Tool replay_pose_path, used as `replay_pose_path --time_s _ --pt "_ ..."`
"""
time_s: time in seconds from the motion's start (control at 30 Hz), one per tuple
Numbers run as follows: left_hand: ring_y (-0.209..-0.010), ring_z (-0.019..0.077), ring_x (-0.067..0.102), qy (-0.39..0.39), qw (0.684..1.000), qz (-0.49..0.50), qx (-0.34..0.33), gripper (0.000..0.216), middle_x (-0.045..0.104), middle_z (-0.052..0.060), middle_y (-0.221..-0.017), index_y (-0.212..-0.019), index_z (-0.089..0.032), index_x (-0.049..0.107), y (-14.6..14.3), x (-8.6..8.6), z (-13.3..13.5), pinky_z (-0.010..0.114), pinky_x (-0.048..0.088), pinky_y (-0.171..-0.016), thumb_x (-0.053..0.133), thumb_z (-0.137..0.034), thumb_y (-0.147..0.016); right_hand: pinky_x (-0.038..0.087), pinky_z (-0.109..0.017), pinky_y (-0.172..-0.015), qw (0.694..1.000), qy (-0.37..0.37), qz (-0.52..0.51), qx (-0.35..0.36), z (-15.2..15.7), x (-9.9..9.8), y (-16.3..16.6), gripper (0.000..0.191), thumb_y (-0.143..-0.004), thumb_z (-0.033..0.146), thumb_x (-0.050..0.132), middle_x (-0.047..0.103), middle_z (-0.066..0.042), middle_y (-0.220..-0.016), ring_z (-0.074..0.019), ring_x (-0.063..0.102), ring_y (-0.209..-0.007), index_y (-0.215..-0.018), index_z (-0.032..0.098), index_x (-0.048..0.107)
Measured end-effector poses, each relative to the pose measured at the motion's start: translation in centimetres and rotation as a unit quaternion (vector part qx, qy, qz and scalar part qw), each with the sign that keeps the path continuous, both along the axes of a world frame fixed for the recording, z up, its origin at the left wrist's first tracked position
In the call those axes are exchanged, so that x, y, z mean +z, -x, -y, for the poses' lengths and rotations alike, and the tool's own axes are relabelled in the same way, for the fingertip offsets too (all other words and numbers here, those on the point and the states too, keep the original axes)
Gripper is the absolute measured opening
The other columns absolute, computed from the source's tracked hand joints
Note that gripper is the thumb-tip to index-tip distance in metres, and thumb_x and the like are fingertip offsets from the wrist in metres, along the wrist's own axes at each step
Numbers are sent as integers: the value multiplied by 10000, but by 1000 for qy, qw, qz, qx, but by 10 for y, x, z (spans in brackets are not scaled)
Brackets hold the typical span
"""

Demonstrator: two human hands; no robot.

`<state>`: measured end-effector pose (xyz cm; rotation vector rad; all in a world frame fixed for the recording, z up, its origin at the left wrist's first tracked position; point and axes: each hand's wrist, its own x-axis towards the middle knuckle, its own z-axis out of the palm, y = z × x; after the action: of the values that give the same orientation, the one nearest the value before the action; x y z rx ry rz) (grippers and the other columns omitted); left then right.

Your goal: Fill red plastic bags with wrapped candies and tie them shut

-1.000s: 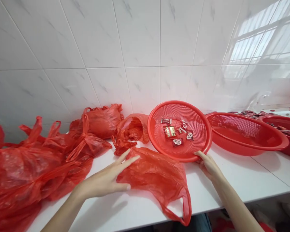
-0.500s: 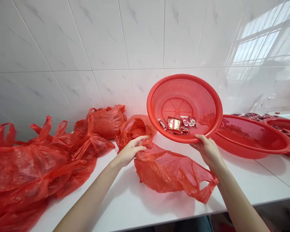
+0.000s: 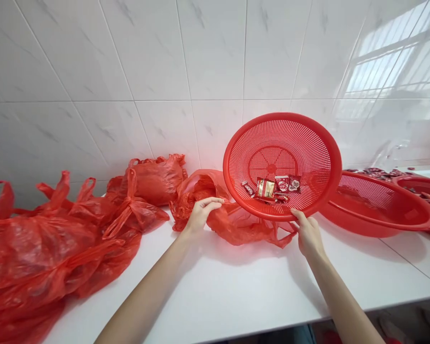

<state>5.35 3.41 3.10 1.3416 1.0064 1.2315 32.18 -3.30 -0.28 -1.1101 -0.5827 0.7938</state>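
Looks like the tipping step: round red perforated plastic basket [image 3: 301, 148] tilted up off the white countertop [image 3: 236, 291], right hand [image 3: 308, 234] gripping its near rim, left hand [image 3: 200, 212] pinching the crumpled red plastic bag [image 3: 236, 224] open just underneath. Next up probably calls for steeper tilt with the bag mouth kept wide. Small foil-wrapped candies [image 3: 272, 187] bunched at the low edge, print too tiny to read.

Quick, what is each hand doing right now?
Left hand: closed on the red plastic bag.
Right hand: holding the tilted red basket by its lower rim.

Tilted red basket [image 3: 301, 143], crumpled bag [image 3: 236, 224]
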Motion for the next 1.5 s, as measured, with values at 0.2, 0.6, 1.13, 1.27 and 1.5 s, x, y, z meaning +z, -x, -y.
replay_pose_path --time_s 0.2,0.6,1.13,1.27,1.5 --pt "-1110 277 654 -51 975 -216 24 183 725 94 -1086 -806 -186 792 7 -13 -2 375 467 -1045 747 -209 -631 506 -249 -537 1000 9 -20 8 -9 -14 5 220 -556 354 739 725 4 -665 -169 634 -607 -693 194 673" --pt "-1085 253 673 -57 954 -293 -23 395 741 55 -1096 -828 -208 786 20 -29 -3 357 506 -1021 545 -11 -585 419 -246 -470 999 -21 26 3 -24 -9 8 194 -567 353 725 633 31 -555 -137 517 -511 -637 192 640" --pt "-725 181 616 88 973 -207 -46 809 724 34 -881 -1345 -159 618 30 -26 -3 263 483 -653 520 -62 -548 447 -294 -584 973 -100 177 -111 -29 8 4 185 -696 378 676 671 -7 -635 -186 595 -631 -671 196 652" --pt "-649 131 512 108 977 -176 -48 788 642 -3 -769 -1309 -158 639 30 -23 -3 227 396 -588 498 -77 -538 469 -310 -595 958 -121 228 -129 -28 8 4 227 -725 416 672 685 -21 -655 -200 616 -646 -697 191 672" --pt "-705 136 494 134 973 -170 -84 871 665 20 -928 -1385 -157 564 26 -16 3 250 405 -649 503 -96 -518 456 -314 -553 926 -152 296 -180 -32 6 4 351 -757 515 681 648 -22 -601 -195 588 -597 -624 195 630"
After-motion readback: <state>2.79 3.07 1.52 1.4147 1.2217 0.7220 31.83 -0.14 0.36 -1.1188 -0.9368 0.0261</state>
